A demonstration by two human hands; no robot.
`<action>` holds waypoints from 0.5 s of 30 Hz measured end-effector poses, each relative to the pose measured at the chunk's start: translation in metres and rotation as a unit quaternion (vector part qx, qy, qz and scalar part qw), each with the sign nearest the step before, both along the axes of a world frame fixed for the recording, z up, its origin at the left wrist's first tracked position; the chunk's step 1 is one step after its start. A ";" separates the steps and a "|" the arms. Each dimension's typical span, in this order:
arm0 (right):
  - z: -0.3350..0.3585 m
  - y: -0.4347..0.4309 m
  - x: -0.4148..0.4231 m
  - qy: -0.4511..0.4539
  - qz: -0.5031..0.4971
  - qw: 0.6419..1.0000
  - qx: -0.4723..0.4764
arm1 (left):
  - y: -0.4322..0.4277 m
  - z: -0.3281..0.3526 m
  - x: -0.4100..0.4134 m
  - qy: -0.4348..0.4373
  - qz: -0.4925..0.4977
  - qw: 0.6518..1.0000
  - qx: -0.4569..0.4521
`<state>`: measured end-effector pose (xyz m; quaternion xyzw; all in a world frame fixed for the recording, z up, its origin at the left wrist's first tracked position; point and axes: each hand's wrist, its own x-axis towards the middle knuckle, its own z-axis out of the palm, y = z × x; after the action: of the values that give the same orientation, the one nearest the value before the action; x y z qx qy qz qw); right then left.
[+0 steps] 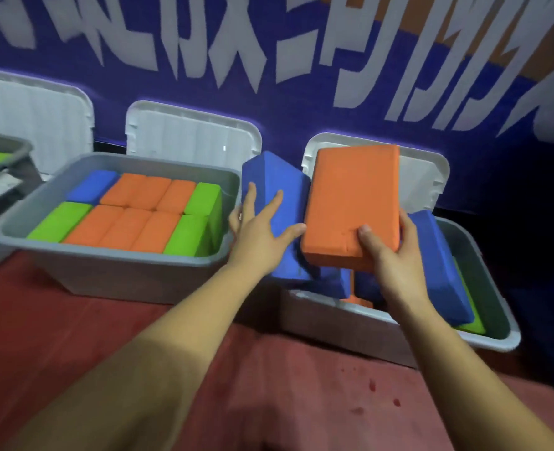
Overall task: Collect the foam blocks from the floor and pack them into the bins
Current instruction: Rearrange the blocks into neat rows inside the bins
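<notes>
matt foam orange block point(350, 196), smooth grey plastic bin point(132, 271), white ribbed plastic lid point(191, 131)

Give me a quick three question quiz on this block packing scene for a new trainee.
1. True or false: the right hand grips an orange block.
2. The left hand lies flat against a block of which colour? A green, B blue, C orange.
3. Fill the gap: the blocks lie in tidy rows in the ___ bin.
Key: 1 true. 2 B, the blue block. 3 middle bin.
</notes>
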<state>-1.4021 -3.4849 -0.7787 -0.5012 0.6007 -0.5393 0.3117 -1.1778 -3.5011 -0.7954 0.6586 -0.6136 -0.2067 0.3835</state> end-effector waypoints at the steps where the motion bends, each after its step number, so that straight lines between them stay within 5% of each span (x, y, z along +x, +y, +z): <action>1: 0.007 -0.003 0.005 -0.028 0.024 0.999 -0.012 | 0.009 -0.003 0.016 0.014 0.023 0.999 -0.020; 5: 0.016 0.006 0.017 -0.141 0.184 0.972 0.044 | 0.070 -0.034 0.075 0.100 0.080 0.991 -0.044; 9: -0.011 0.043 0.050 -0.105 0.327 0.922 0.180 | 0.126 -0.064 0.096 0.196 0.086 0.977 -0.023; 15: -0.084 0.109 0.070 -0.031 0.396 0.821 0.409 | 0.183 -0.128 0.112 0.264 0.087 0.958 0.075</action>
<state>-1.3319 -3.3763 -0.8626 -0.5053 0.5060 -0.0890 0.6933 -1.0661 -3.3181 -0.9237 0.6578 -0.4138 -0.3845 0.4982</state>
